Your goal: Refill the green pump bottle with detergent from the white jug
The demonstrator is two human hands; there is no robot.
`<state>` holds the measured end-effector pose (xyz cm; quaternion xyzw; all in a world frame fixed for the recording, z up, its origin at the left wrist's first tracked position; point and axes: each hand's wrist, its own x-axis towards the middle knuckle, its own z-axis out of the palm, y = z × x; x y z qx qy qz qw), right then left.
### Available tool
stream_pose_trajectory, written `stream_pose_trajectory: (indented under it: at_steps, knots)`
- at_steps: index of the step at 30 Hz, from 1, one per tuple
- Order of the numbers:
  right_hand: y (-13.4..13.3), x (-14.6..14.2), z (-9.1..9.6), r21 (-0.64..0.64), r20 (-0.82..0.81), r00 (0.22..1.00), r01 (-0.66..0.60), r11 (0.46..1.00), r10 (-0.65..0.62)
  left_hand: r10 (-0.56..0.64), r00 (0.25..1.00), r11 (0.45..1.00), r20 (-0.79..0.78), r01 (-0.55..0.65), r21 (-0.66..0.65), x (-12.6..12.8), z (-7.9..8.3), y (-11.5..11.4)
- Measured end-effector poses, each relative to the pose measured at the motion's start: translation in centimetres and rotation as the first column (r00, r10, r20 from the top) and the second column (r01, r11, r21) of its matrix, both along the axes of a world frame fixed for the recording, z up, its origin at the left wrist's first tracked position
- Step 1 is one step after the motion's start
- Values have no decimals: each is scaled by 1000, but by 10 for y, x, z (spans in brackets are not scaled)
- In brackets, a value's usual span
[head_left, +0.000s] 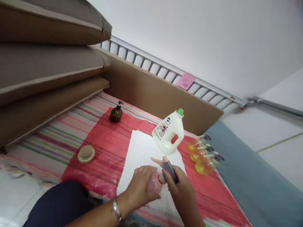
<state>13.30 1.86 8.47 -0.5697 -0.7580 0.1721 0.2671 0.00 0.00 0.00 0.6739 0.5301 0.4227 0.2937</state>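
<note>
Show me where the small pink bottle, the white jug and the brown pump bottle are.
small pink bottle [155, 185]: head view, clear body between the hands.
white jug [174, 126]: head view, plain body beside the label.
brown pump bottle [115, 116]: head view, its round body.

white jug [169, 134] ahead, yellow bottles [201, 157] right, bare red cloth [106, 151] left

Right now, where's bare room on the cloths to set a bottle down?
Free: the left of the white cloth, between left hand and brown pump bottle; the red sheet between round lid and that bottle. Crowded: right side, with white jug, yellow bottles, and the right hand on the small bottle.
</note>
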Motion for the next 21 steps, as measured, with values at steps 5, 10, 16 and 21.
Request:
stream_pose_trajectory:
  at_steps: [5, 10, 16, 21]
  knots:
    - [1, 1, -8, 25, -23, 998, 55, 998, -55, 5, 1000, 1000, -6, -5, 17, 2, -5, -1]
    - [3, 5, -11, -28, -41, 999, 26, 999, -27, 24, 1000, 1000, 7, -25, 15, 2, -5, 3]
    - [10, 10, 0, -206, -94, 990, -127, 970, 110, 28, 999, 1000, 19, -28, -3, -2, -5, 5]
    - [16, 14, 2, -305, -93, 981, -192, 933, 171, 32, 999, 999, 21, -32, 8, -2, -4, 4]
